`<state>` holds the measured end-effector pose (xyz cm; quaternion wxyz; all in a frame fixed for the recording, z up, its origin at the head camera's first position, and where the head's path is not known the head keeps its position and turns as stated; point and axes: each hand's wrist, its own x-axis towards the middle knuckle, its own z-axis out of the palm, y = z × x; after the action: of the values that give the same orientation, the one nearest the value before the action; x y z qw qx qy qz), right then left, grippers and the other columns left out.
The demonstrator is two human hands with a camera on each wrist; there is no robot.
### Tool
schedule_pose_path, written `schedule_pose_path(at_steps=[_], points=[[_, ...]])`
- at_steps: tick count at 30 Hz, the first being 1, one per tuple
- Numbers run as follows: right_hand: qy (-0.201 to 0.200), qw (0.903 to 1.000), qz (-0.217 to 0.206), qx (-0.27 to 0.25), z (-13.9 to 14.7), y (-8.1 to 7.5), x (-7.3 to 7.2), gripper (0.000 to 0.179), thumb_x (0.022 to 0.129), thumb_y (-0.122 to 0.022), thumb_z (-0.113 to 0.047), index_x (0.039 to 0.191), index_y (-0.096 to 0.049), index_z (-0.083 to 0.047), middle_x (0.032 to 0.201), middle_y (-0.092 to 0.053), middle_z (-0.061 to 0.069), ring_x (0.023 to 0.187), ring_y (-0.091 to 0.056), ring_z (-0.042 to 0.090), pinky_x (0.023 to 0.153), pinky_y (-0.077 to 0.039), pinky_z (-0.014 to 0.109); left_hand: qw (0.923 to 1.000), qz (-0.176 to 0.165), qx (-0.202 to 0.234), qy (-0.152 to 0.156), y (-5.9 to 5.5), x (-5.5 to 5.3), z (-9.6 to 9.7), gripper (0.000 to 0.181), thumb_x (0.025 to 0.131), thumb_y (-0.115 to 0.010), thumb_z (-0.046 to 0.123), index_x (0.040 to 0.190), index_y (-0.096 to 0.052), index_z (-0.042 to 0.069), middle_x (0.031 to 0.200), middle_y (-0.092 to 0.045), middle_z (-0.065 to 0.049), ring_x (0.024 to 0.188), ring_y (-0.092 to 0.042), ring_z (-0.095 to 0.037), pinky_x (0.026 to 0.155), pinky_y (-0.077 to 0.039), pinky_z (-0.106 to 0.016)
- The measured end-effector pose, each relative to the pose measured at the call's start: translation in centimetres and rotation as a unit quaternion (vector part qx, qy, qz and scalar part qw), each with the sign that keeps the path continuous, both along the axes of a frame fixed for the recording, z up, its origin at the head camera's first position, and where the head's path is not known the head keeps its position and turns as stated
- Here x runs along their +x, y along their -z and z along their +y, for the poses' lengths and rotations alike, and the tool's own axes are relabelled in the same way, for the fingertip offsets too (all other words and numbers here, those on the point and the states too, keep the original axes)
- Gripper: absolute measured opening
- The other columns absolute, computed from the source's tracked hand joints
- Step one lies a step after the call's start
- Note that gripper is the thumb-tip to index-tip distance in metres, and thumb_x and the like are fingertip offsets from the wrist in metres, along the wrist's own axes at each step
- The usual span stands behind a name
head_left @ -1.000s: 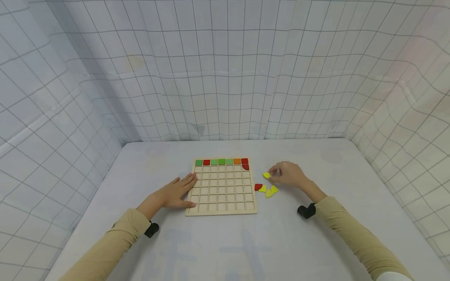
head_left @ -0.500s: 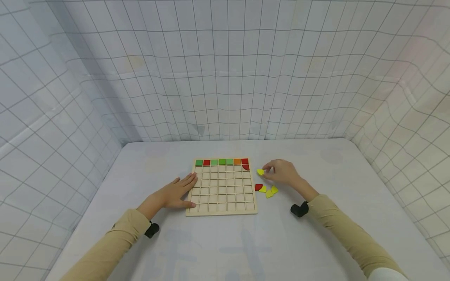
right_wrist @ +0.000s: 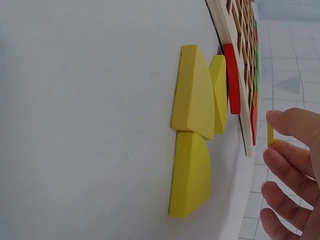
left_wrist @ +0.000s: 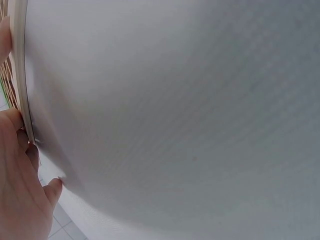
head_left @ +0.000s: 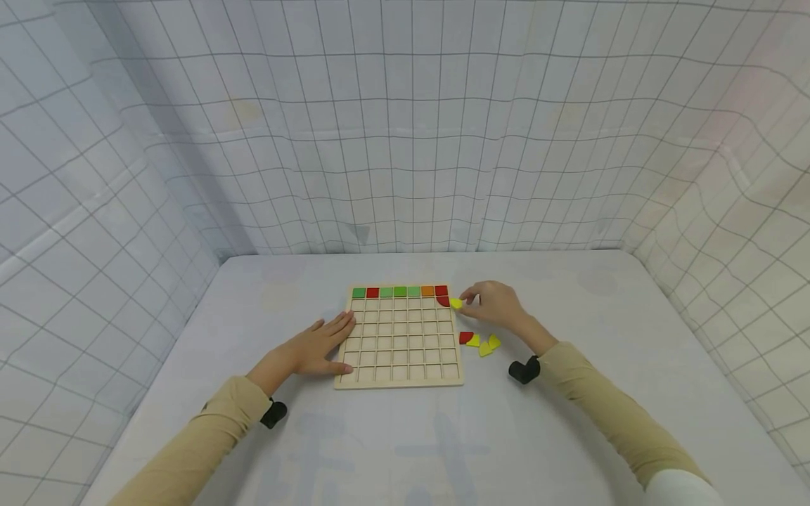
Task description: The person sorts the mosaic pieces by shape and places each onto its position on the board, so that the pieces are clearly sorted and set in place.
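Note:
A wooden grid board [head_left: 401, 336] lies flat on the table, its far row filled with green, red and orange square tiles [head_left: 400, 291]. A red curved piece [head_left: 443, 301] sits in the rightmost cell of the second row. My left hand [head_left: 318, 347] rests on the board's left edge, fingers straight and spread. At the board's upper right edge, my right hand [head_left: 496, 304] pinches a yellow quarter-round piece [head_left: 456, 303] between thumb and index finger, right beside the red curved piece. The right wrist view shows that yellow piece [right_wrist: 270, 131] edge-on, the other fingers loosely bent.
Several loose yellow pieces [head_left: 485, 349] and a red piece [head_left: 465, 338] lie on the white table right of the board. The red one lies against the board's right edge. White cloth with a dark grid pattern [head_left: 411, 140] hangs behind and on both sides.
My right hand has moved left and slightly away from me, carrying the yellow piece from the table's right to the board's upper right edge. My left hand has stayed in place.

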<state>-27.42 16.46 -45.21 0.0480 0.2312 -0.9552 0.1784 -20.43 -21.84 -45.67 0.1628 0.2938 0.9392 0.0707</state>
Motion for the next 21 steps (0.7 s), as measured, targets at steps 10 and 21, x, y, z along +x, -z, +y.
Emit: schedule_pose_path(at_steps=[10,21], points=[[-0.012,0.9998,-0.013,0.002,-1.9,-0.6,-0.5,0.028,0.082,-0.073,-0.034,0.100,-0.077,-0.013,0.085,-0.072,-0.002,0.069,-0.053,0.012,0.058,-0.040,0.020,1.0000,0.002,-0.004,0.000,0.2,-0.1,0.0,0.100,0.087,-0.053,0.065,0.154,-0.013,0.002,0.162,-0.007,-0.016,0.150,-0.010,-0.033,0.118,-0.014,-0.059],[-0.026,0.9992,-0.029,0.007,-3.6,-0.9,-1.0,0.028,0.082,-0.075,-0.035,0.097,-0.076,-0.010,0.083,-0.072,-0.003,0.073,-0.059,0.011,0.064,-0.046,0.023,1.0000,0.000,-0.005,-0.003,0.0,0.0,0.1,0.100,0.087,-0.054,0.064,0.154,-0.013,0.002,0.162,-0.007,-0.016,0.150,-0.011,-0.033,0.118,-0.014,-0.059]])
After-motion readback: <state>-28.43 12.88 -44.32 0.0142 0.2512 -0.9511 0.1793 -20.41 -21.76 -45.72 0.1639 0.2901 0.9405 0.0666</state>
